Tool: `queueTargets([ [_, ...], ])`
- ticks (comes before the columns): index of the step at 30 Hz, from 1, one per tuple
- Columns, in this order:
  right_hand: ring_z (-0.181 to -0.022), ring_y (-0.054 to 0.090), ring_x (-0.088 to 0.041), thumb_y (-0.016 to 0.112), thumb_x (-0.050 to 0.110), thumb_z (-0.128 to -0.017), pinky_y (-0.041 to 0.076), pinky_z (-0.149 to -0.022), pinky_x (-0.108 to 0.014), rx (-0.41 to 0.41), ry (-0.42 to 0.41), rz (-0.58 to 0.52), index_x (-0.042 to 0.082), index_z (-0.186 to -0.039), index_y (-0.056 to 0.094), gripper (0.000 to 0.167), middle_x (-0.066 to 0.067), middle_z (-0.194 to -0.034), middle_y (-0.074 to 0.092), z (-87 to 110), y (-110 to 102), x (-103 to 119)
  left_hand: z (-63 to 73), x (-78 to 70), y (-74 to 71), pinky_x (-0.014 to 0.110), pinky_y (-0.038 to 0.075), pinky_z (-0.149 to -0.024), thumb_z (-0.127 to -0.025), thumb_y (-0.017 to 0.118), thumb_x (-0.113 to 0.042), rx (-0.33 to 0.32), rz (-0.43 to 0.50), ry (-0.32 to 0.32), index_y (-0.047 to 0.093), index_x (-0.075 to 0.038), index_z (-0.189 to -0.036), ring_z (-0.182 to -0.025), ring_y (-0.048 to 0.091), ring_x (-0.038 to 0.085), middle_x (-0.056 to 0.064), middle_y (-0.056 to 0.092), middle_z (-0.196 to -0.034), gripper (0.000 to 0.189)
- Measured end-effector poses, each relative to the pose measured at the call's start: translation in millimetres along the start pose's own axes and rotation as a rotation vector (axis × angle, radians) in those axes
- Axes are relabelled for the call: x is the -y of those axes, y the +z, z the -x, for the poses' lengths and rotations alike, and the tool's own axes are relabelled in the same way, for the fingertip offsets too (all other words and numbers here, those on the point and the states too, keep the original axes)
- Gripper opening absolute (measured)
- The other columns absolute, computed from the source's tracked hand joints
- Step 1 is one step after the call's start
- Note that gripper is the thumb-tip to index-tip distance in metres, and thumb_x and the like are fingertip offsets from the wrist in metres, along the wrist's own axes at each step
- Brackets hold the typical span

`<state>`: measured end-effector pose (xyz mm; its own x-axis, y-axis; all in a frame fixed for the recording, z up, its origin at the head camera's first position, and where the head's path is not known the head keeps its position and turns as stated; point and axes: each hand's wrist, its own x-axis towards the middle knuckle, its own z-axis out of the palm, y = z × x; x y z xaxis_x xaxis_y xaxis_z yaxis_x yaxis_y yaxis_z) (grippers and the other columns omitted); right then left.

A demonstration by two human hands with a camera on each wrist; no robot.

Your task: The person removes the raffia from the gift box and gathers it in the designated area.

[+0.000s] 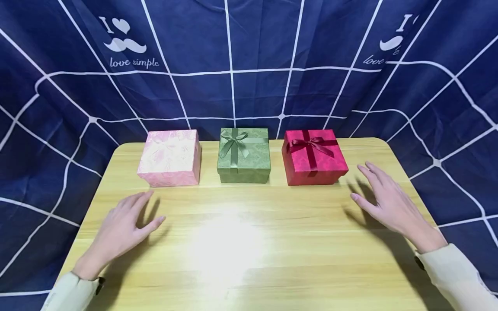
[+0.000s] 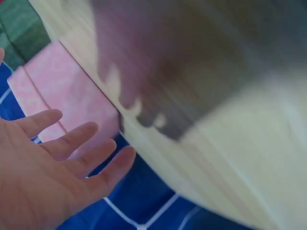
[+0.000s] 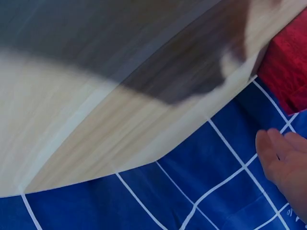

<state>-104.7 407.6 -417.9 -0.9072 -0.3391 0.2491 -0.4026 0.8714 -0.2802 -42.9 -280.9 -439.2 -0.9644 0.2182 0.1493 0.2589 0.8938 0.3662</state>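
Note:
Three gift boxes stand in a row along the table's far side. At the left is a pale pink box (image 1: 169, 153), its bow washed out by glare. A green box (image 1: 244, 157) with a light green ribbon bow sits in the middle, and a red box (image 1: 315, 157) with a dark red bow at the right. My left hand (image 1: 120, 226) hovers over the wood in front of the pink box, fingers extended, holding nothing. Out to the right of the red box, my right hand (image 1: 389, 201) is held above the table with relaxed fingers, also holding nothing.
The light wooden table (image 1: 295, 242) has rounded far corners and a bright glare spot near its middle. A dark blue curtain (image 1: 260, 93) with white grid lines hangs behind the boxes and along both sides.

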Motion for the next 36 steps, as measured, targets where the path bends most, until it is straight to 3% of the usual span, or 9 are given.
queueTargets([
  [4,-0.153,0.037,-0.047,0.077,0.037,-0.102,0.024,-0.127,-0.058,0.018,0.039,-0.029,0.015,-0.172,0.034,0.085,-0.021,-0.170,0.038,0.5,-2.4,3.8,2.4,-19.7,8.5,0.074,0.042,-0.104,-0.096,0.082,-0.045,-0.024,0.104,0.045,0.055,-0.004,-0.157,-0.134,0.054,0.053,0.028,0.059,-0.149,0.079],
  [10,-0.135,0.054,-0.048,0.075,0.035,-0.104,0.045,-0.097,-0.072,0.034,0.100,-0.101,0.024,-0.174,0.032,0.082,-0.019,-0.161,0.047,-2.2,-3.2,9.3,3.1,-53.2,26.1,0.071,0.036,-0.115,-0.100,0.080,-0.039,0.024,0.305,0.044,0.048,-0.013,-0.165,-0.148,0.045,0.043,0.019,0.050,-0.163,0.077],
  [14,-0.129,0.059,-0.044,0.074,0.028,-0.106,0.050,-0.101,-0.042,0.017,0.105,-0.200,0.025,-0.173,0.034,0.078,-0.018,-0.159,0.050,-6.5,-2.5,12.9,-5.9,-77.2,35.9,0.073,0.033,-0.117,-0.101,0.079,-0.037,0.058,0.432,0.060,0.045,-0.017,-0.168,-0.151,0.041,0.040,0.016,0.044,-0.167,0.077],
  [18,-0.141,0.053,-0.028,0.072,0.022,-0.107,0.034,-0.102,-0.008,-0.012,0.104,-0.301,0.023,-0.172,0.037,0.073,-0.015,-0.165,0.047,-10.9,-1.5,14.8,-18.4,-102.2,45.5,0.075,0.033,-0.116,-0.102,0.077,-0.039,0.104,0.553,0.065,0.043,-0.021,-0.169,-0.152,0.041,0.038,0.014,0.040,-0.171,0.078],
  [21,-0.145,0.048,-0.012,0.071,0.018,-0.107,0.031,-0.105,-0.007,-0.038,0.109,-0.353,0.023,-0.171,0.039,0.071,-0.014,-0.166,0.048,-13.4,-0.2,14.1,-28.6,-120.9,55.3,0.076,0.029,-0.116,-0.103,0.075,-0.040,0.146,0.631,0.071,0.038,-0.022,-0.171,-0.156,0.035,0.038,0.014,0.032,-0.175,0.080],
  [25,-0.143,0.047,-0.003,0.070,0.014,-0.108,0.033,-0.106,-0.008,-0.063,0.118,-0.412,0.022,-0.170,0.041,0.069,-0.015,-0.164,0.049,-17.7,3.8,12.9,-44.0,-146.3,66.9,0.070,0.037,-0.116,-0.104,0.074,-0.039,0.206,0.753,0.075,0.035,-0.023,-0.173,-0.152,0.041,0.040,0.010,0.029,-0.176,0.080],
  [28,-0.142,0.049,-0.009,0.069,0.013,-0.108,0.035,-0.104,-0.009,-0.059,0.129,-0.439,0.020,-0.169,0.042,0.067,-0.015,-0.163,0.050,-22.7,6.4,14.8,-55.0,-163.6,74.8,0.066,0.043,-0.114,-0.105,0.073,-0.037,0.244,0.822,0.077,0.033,-0.025,-0.173,-0.147,0.047,0.041,0.009,0.031,-0.175,0.080],
  [33,-0.142,0.052,-0.039,0.066,0.019,-0.111,0.036,-0.100,-0.008,-0.032,0.186,-0.450,0.016,-0.170,0.039,0.065,-0.021,-0.162,0.051,-29.1,5.6,17.3,-75.9,-197.5,88.7,0.068,0.032,-0.120,-0.105,0.071,-0.045,0.308,0.847,0.083,0.021,-0.028,-0.176,-0.157,0.035,0.038,0.010,0.023,-0.178,0.089],
  [36,-0.144,0.051,-0.035,0.064,0.020,-0.113,0.037,-0.101,-0.008,-0.023,0.215,-0.510,0.015,-0.171,0.037,0.064,-0.027,-0.160,0.050,-32.9,5.9,17.0,-88.5,-216.6,98.2,0.060,0.034,-0.122,-0.104,0.072,-0.047,0.336,0.913,0.085,0.015,-0.032,-0.177,-0.160,0.030,0.035,0.005,0.018,-0.180,0.093],
])
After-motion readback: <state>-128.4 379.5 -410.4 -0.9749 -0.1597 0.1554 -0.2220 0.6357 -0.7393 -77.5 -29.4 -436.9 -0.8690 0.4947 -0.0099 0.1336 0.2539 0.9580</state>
